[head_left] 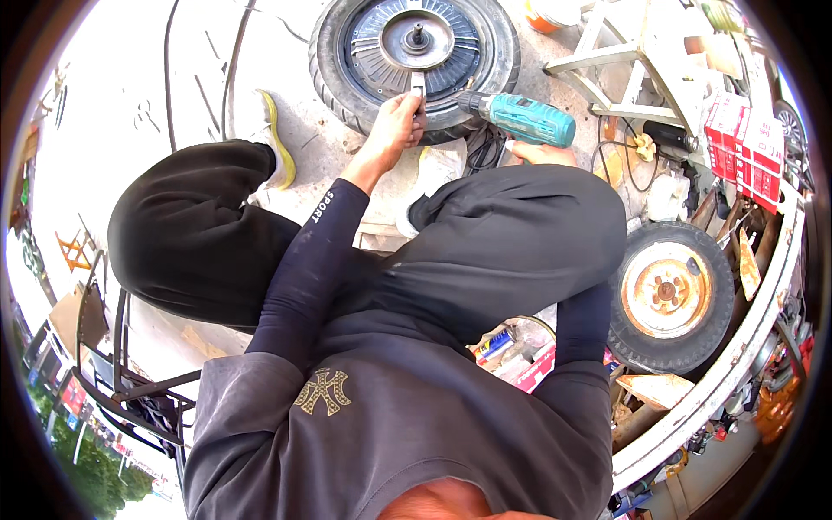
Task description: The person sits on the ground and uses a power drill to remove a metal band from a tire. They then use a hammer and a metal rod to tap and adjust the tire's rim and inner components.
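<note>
A wheel with a dark finned hub and central axle (373, 43) lies at the top middle of the head view. My left hand (394, 130) is closed on a flat metal piece (419, 83) over the lower part of the hub, below the axle. My right hand (537, 153), partly hidden behind my right knee, grips a teal power drill (533, 120), whose chuck points left toward the hub, just right of my left hand. A bundle of black cable (485, 152) lies under the drill.
At the right are a pale metal frame (581, 65), a red-and-white box (745, 147), a rusty-rimmed tire (633, 303) and clutter. An orange-and-white bucket (542, 17) sits at the top. A black metal frame (121, 347) stands at lower left. My bent legs occupy the middle.
</note>
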Demonstrator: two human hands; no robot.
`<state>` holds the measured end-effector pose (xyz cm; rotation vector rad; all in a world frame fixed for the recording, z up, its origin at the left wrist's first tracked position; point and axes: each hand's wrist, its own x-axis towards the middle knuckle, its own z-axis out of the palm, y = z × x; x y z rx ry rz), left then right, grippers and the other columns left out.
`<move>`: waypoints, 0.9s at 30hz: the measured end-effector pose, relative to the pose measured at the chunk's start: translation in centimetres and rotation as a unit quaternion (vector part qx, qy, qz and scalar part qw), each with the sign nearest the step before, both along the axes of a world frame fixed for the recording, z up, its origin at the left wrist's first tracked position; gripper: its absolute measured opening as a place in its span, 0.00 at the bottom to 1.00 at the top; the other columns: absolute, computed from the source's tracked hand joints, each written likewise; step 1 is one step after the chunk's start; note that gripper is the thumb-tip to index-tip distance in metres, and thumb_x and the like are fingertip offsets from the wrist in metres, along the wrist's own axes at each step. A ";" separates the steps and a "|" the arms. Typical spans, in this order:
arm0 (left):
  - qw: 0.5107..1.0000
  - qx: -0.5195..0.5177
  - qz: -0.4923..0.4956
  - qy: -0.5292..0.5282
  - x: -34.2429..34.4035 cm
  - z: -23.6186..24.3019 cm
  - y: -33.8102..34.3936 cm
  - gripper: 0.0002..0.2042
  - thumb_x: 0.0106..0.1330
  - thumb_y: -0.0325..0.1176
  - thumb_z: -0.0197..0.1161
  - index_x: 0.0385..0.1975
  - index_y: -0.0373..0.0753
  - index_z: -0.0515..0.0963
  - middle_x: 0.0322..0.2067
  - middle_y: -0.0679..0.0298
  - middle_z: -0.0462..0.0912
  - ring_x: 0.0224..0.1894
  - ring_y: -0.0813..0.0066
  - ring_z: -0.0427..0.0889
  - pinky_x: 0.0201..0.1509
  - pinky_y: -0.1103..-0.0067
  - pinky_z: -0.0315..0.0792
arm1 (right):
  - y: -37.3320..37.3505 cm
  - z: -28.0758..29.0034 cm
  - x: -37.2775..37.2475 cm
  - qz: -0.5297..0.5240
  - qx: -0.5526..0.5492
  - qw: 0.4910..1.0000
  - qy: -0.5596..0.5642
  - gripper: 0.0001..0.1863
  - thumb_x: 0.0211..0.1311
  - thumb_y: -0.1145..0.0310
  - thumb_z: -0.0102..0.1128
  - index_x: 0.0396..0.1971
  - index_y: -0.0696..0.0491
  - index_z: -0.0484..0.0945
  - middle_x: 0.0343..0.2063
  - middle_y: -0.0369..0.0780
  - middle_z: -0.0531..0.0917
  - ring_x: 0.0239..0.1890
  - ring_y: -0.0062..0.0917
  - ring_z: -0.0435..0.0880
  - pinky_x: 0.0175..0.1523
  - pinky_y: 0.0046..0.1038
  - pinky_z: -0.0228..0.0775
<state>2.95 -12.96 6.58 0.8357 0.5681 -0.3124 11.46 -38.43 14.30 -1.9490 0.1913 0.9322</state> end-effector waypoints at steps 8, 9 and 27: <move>0.992 0.104 -0.060 -0.033 -1.3 -2.4 -1.5 0.15 0.77 0.49 0.50 0.34 0.44 0.68 0.23 0.76 0.65 0.21 0.90 0.60 0.22 0.88 0.56 | 1.1 -1.4 0.1 -0.009 -0.002 0.991 -0.134 0.13 0.51 0.69 0.71 0.38 0.55 0.82 0.28 0.35 0.84 0.28 0.18 0.80 0.35 0.24 0.70; 0.991 0.107 -0.066 -0.037 -1.2 -2.4 -1.6 0.15 0.77 0.49 0.50 0.34 0.44 0.68 0.23 0.76 0.65 0.21 0.90 0.60 0.23 0.88 0.56 | 1.2 -1.1 0.6 0.003 -0.020 0.993 -0.114 0.13 0.51 0.69 0.71 0.37 0.55 0.82 0.27 0.35 0.84 0.28 0.18 0.80 0.35 0.24 0.70; 0.730 0.595 -0.290 -0.174 3.1 -2.6 -0.5 0.16 0.67 0.36 0.51 0.46 0.36 0.81 0.34 0.43 0.84 0.39 0.45 0.84 0.48 0.58 0.76 | 2.4 1.7 7.0 0.171 -0.092 0.981 -0.003 0.10 0.50 0.64 0.70 0.26 0.56 0.82 0.23 0.35 0.83 0.27 0.19 0.80 0.38 0.25 0.70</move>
